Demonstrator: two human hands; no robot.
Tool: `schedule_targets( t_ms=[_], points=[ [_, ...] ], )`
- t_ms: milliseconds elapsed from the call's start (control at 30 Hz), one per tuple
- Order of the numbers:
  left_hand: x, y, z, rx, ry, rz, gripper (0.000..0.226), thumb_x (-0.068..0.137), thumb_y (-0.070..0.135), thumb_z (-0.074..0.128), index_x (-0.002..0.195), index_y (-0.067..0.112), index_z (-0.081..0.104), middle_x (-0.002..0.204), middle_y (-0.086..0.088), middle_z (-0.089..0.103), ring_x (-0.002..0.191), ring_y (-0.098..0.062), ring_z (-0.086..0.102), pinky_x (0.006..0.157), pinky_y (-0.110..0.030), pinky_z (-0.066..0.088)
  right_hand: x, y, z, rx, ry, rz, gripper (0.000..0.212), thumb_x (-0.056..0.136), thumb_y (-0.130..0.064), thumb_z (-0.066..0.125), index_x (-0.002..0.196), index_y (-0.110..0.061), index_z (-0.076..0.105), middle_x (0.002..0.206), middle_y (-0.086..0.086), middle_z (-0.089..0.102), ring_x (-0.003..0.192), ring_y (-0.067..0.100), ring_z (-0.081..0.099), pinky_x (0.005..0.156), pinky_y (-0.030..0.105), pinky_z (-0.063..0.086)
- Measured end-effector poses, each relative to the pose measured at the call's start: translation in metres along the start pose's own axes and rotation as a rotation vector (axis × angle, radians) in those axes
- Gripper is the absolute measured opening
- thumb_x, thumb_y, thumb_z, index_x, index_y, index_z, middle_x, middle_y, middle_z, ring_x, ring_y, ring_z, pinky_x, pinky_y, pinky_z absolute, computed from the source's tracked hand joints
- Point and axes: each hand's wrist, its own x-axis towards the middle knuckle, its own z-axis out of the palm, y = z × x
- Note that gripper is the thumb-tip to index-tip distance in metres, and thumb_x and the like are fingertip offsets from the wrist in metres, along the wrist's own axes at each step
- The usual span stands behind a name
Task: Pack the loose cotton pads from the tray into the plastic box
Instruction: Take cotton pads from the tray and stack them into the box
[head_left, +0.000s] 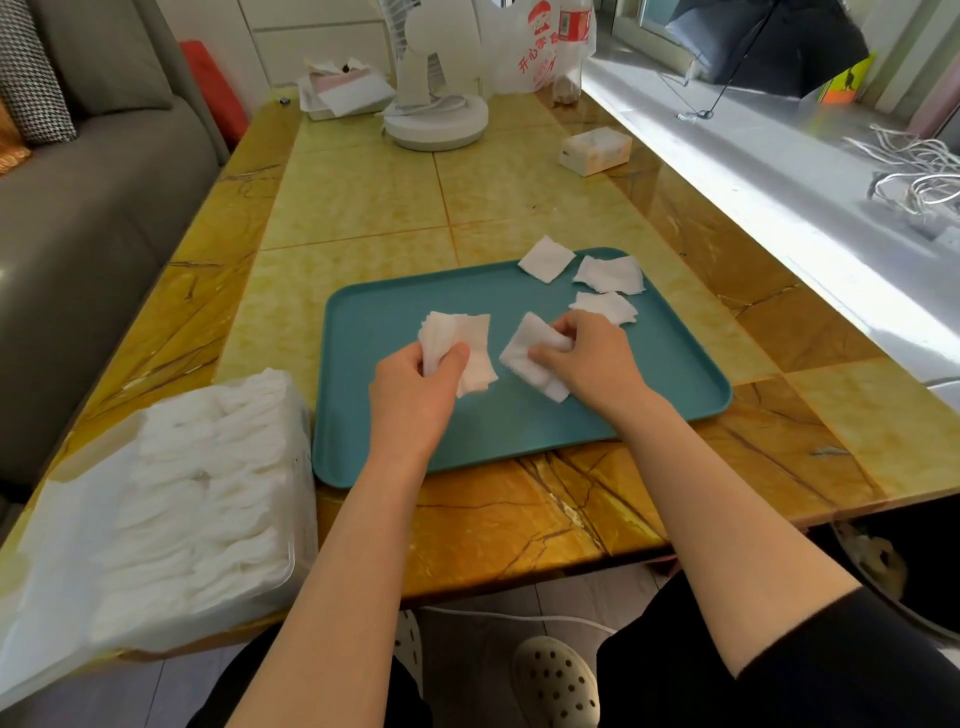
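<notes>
Now, left hand (415, 387), right hand (592, 358) — pinched fluffy square pads (470, 338)

Teal tray (395, 332): smooth matt plastic. Cotton pads (457, 348) between fingers (460, 353): soft, fibrous, matt. Table (519, 519): glossy, marble-patterned. Box (298, 551): clear plastic.

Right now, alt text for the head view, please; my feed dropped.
Over a teal tray, the left hand holds a stack of cotton pads and the right hand pinches a few more pads. Three loose piles lie at the tray's far right corner; the plastic box, packed with pads, sits left of the tray.
</notes>
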Motion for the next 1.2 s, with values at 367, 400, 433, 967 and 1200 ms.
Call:
schedule_targets(
  t_ms=[367,400,433,967,1200],
  points=[
    [0.002,-0.002,-0.003,0.032,-0.018,-0.049,0.022,0.09,0.026,0.059,0.087,0.006,0.067,0.076,-0.006,0.061,0.071,-0.018,0.053,0.066,-0.036,0.044,-0.02,-0.023,-0.022,0.541,-0.23,-0.088,0.003,0.087,-0.017,0.066,0.085,-0.014,0.066,0.077,-0.002,0.063,0.07,0.006,0.055,0.063,0.017,0.043],
    [0.001,-0.002,-0.003,0.043,-0.043,-0.058,0.024,0.089,0.028,0.06,0.088,0.006,0.068,0.079,-0.008,0.063,0.074,-0.019,0.054,0.069,-0.039,0.047,-0.021,-0.025,-0.021,0.525,-0.277,-0.098,0.002,0.085,-0.015,0.068,0.084,-0.014,0.066,0.077,-0.001,0.064,0.068,0.005,0.057,0.062,0.016,0.045],
    [0.001,-0.001,-0.003,0.047,-0.072,-0.07,0.027,0.088,0.03,0.06,0.089,0.004,0.068,0.081,-0.011,0.064,0.076,-0.019,0.055,0.071,-0.042,0.05,-0.022,-0.026,-0.019,0.511,-0.303,-0.108,0.004,0.084,-0.013,0.069,0.083,-0.015,0.066,0.077,0.0,0.066,0.067,0.004,0.058,0.062,0.015,0.046],
    [-0.006,0.007,0.001,-0.051,-0.1,-0.043,0.024,0.09,0.034,0.061,0.081,0.013,0.068,0.087,-0.015,0.07,0.085,-0.029,0.065,0.082,-0.047,0.052,-0.026,-0.026,-0.013,0.297,-0.246,-0.21,0.02,0.074,-0.014,0.079,0.083,-0.017,0.062,0.075,-0.003,0.063,0.069,0.009,0.056,0.066,0.021,0.047],
    [0.0,0.006,-0.003,-0.217,0.122,-0.044,0.024,0.093,0.036,0.056,0.071,0.028,0.059,0.08,0.003,0.065,0.079,-0.015,0.06,0.081,-0.045,0.052,-0.021,-0.022,-0.018,0.276,-0.125,-0.136,0.014,0.085,-0.014,0.068,0.074,-0.009,0.061,0.062,-0.001,0.055,0.051,0.002,0.053,0.057,0.015,0.047]
  ],
)
